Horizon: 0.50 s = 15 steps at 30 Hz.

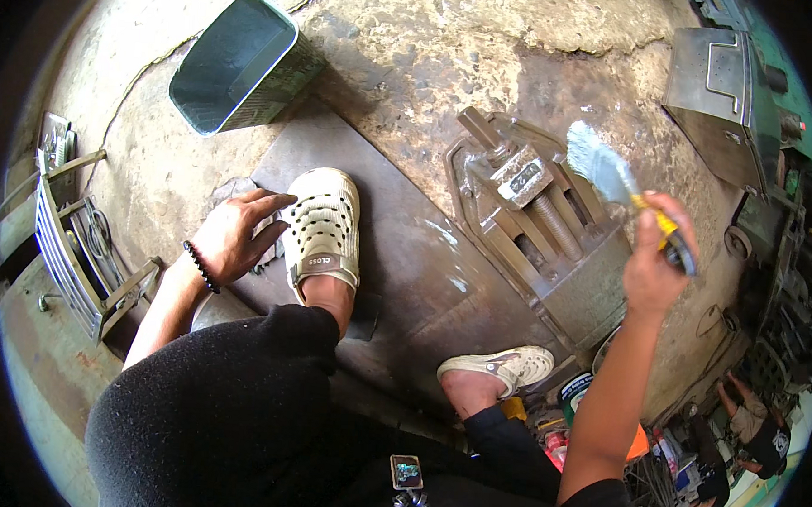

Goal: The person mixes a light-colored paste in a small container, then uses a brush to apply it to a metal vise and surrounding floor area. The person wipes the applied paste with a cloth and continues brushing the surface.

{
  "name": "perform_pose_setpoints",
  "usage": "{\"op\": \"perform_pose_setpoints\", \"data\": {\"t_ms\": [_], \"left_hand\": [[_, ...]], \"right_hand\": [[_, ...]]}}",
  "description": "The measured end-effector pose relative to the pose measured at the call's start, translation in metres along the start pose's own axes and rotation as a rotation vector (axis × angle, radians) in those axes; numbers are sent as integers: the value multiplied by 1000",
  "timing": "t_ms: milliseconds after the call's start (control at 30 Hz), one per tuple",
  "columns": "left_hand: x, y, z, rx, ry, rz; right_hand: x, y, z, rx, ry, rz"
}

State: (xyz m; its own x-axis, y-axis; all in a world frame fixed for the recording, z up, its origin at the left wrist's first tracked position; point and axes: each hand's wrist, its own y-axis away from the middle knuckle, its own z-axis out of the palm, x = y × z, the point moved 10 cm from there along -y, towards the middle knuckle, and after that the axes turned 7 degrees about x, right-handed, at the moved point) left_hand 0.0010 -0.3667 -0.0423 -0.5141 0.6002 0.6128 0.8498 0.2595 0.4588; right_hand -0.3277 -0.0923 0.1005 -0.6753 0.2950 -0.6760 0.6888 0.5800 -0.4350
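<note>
Nearest, a knee in black cloth (pixel 209 399) fills the lower left, crowding the room before the body. Just beyond it, the left hand (pixel 235 232) is bare of any grip, thumb and fingers loosely bent with a gap between; the fingertips come to the side edge of a pale clog (pixel 324 218), but whether they touch I cannot tell. Crumpled gray cloth (pixel 268 258) shows past that hand's edges. Out to the right, the right hand (pixel 660 255) is closed around the yellow handle of a paintbrush (pixel 600 162); its wide, pale bristles point away from the body, beside the vise, and I cannot tell whether they meet the floor. A second clog (pixel 501 368) sits close to the vise's near edge. Between the clogs and the vise (pixel 522 182) runs a bare stretch of metal plate (pixel 395 199) with a few white smears. Past the plate's far edge stands a dark green bin (pixel 272 94), open mouth tilted leftward, and a wide span of cracked floor (pixel 396 58) separates it from the vise. A barred rack (pixel 70 261) bounds the left side; a metal box (pixel 704 76) bounds the far right.
</note>
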Motion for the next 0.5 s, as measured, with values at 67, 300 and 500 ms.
{"op": "perform_pose_setpoints", "data": {"t_ms": [67,300,500], "left_hand": [[3,-1,0,5,3,18],[9,-2,0,31,7,54],[8,-3,0,27,5,58]], "right_hand": [[-31,11,18,-148,93,-158],[-97,72,77,-602,215,-393],[-105,74,69,-560,68,-201]]}}
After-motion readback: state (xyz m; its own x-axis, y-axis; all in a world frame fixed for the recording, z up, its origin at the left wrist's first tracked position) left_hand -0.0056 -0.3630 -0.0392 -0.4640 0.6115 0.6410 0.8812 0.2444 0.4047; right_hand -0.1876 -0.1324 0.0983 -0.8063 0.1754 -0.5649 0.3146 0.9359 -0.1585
